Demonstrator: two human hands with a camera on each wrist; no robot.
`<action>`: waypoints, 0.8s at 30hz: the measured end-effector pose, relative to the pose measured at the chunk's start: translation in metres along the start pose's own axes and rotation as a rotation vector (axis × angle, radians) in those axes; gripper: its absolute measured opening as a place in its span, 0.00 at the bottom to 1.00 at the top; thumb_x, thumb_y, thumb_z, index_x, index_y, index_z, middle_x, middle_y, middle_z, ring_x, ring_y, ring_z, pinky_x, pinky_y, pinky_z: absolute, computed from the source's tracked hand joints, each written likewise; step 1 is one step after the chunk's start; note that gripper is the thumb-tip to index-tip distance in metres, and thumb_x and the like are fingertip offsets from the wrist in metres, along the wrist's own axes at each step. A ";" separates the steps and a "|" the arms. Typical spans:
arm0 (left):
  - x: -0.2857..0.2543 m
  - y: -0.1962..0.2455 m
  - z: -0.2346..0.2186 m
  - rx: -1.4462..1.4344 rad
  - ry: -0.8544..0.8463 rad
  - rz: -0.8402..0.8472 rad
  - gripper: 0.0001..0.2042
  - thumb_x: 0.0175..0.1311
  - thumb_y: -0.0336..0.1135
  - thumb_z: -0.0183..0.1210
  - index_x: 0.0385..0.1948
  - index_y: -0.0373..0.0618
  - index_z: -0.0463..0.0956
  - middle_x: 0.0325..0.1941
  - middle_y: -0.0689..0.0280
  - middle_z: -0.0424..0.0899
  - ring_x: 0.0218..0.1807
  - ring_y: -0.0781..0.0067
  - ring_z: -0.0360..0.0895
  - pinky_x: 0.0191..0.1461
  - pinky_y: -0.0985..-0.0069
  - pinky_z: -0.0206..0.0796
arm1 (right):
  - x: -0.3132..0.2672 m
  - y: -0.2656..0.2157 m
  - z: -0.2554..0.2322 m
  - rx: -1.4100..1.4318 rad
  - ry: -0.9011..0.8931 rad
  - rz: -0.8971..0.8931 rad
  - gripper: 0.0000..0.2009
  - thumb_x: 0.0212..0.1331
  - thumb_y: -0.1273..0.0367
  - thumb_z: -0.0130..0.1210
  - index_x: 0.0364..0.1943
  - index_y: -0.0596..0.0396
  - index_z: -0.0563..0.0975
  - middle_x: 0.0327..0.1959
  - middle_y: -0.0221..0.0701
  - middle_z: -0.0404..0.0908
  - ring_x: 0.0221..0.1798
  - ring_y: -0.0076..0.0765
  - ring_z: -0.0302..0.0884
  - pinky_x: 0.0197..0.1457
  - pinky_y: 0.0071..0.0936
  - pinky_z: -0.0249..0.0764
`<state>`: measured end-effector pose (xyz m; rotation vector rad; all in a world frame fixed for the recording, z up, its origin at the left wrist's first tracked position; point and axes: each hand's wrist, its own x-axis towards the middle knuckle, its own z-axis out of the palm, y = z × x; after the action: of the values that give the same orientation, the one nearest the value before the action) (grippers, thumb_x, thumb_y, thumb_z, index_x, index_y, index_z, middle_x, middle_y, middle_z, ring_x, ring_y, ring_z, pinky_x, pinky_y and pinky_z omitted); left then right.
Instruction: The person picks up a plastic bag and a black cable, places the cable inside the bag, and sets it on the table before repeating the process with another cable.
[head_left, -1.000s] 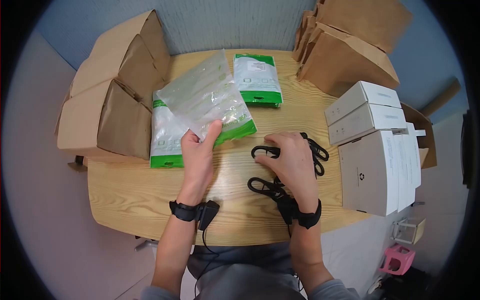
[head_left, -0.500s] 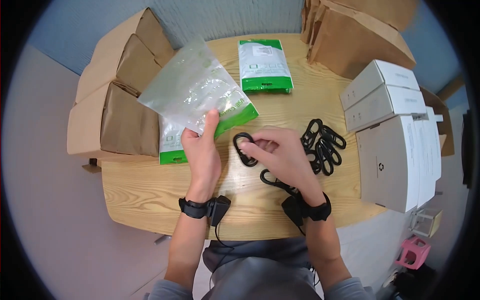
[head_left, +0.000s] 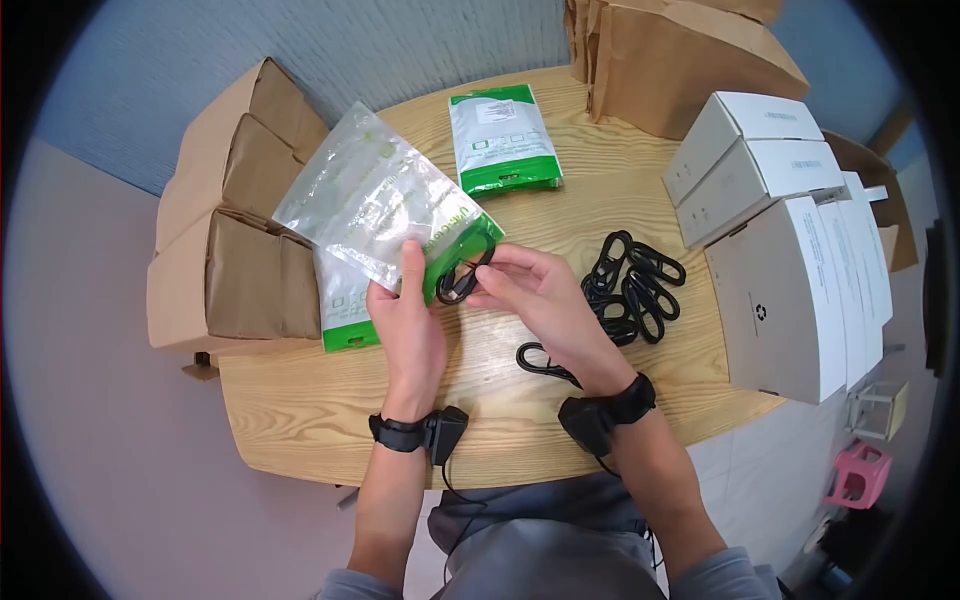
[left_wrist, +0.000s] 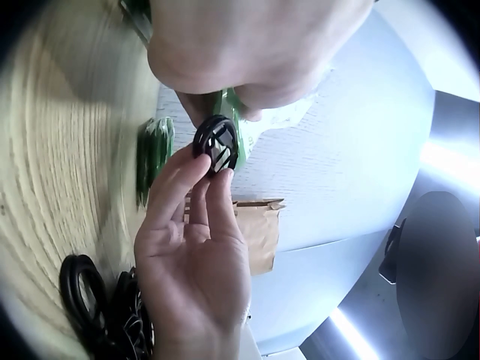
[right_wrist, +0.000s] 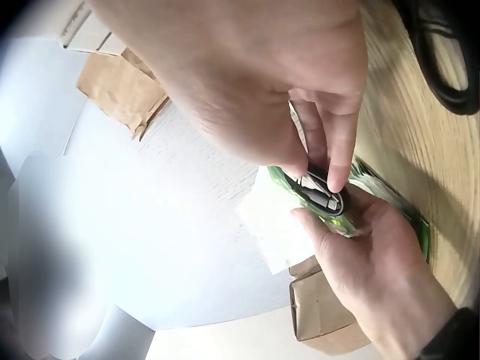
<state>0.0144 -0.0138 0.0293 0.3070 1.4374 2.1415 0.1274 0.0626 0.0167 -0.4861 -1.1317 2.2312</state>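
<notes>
In the head view, my left hand [head_left: 408,340] grips a clear plastic bag [head_left: 370,195] with a green printed edge, thumb lying on top. My right hand [head_left: 555,305] pinches a coiled black cable [head_left: 453,293] between thumb and fingers. The coil overlaps the green edge of the bag, beside the left thumb. In the left wrist view the looped cable [left_wrist: 201,140] shows pale metal connector ends, held by the fingertips. More coiled black cables [head_left: 650,300] lie on the table to the right, partly behind the right hand.
A green-and-white pack [head_left: 507,145] lies at the back of the wooden table [head_left: 320,425]. Another pack [head_left: 345,318] sits partly under the bag. Brown paper bags [head_left: 262,280] stand at left, more brown bags [head_left: 690,75] at back right. White boxes [head_left: 775,300] are stacked at right.
My right hand has picked one coiled cable from the group and carried it left to the bag's green edge. The left hand keeps hold of the bag, which has tilted slightly.
</notes>
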 end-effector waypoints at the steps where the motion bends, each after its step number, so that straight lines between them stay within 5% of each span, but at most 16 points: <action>1: -0.001 0.000 0.000 -0.013 -0.029 0.008 0.11 0.65 0.35 0.59 0.43 0.38 0.75 0.41 0.69 0.80 0.40 0.84 0.74 0.41 0.81 0.66 | -0.001 0.000 -0.001 0.019 0.012 -0.002 0.09 0.64 0.73 0.53 0.44 0.65 0.76 0.41 0.33 0.81 0.43 0.22 0.78 0.48 0.21 0.79; 6: 0.000 -0.005 -0.003 0.105 -0.094 0.003 0.12 0.66 0.35 0.58 0.46 0.38 0.75 0.42 0.69 0.80 0.41 0.84 0.74 0.43 0.81 0.65 | 0.003 -0.004 -0.006 0.059 0.102 -0.026 0.13 0.64 0.74 0.53 0.51 0.65 0.73 0.45 0.36 0.81 0.44 0.26 0.80 0.53 0.22 0.77; 9: -0.002 -0.008 -0.005 0.229 -0.184 0.081 0.13 0.66 0.33 0.58 0.49 0.41 0.74 0.46 0.70 0.80 0.42 0.86 0.74 0.39 0.84 0.63 | 0.002 -0.002 -0.008 0.053 0.179 -0.093 0.10 0.63 0.75 0.53 0.47 0.66 0.74 0.40 0.36 0.81 0.42 0.24 0.79 0.47 0.21 0.78; 14: -0.003 -0.005 0.000 0.281 -0.211 0.188 0.15 0.62 0.28 0.61 0.51 0.38 0.73 0.46 0.69 0.80 0.45 0.81 0.74 0.47 0.81 0.66 | 0.004 -0.002 -0.009 -0.027 0.194 -0.109 0.11 0.61 0.74 0.57 0.45 0.66 0.75 0.38 0.35 0.82 0.38 0.24 0.80 0.44 0.20 0.78; 18: -0.003 -0.002 -0.002 0.300 -0.221 0.074 0.17 0.61 0.29 0.61 0.51 0.38 0.73 0.48 0.67 0.79 0.47 0.80 0.74 0.49 0.80 0.65 | 0.003 -0.004 -0.010 0.071 0.168 -0.070 0.11 0.60 0.74 0.58 0.45 0.66 0.75 0.37 0.35 0.82 0.35 0.24 0.80 0.41 0.19 0.77; 24: -0.004 -0.003 0.003 0.315 -0.240 0.077 0.17 0.59 0.27 0.63 0.50 0.36 0.73 0.46 0.66 0.79 0.44 0.80 0.75 0.48 0.80 0.68 | 0.002 -0.002 -0.009 -0.136 0.246 -0.125 0.11 0.60 0.74 0.58 0.44 0.65 0.77 0.37 0.34 0.82 0.34 0.23 0.79 0.41 0.19 0.76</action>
<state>0.0202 -0.0132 0.0277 0.7214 1.6368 1.8547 0.1317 0.0702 0.0129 -0.7056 -1.1540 1.9354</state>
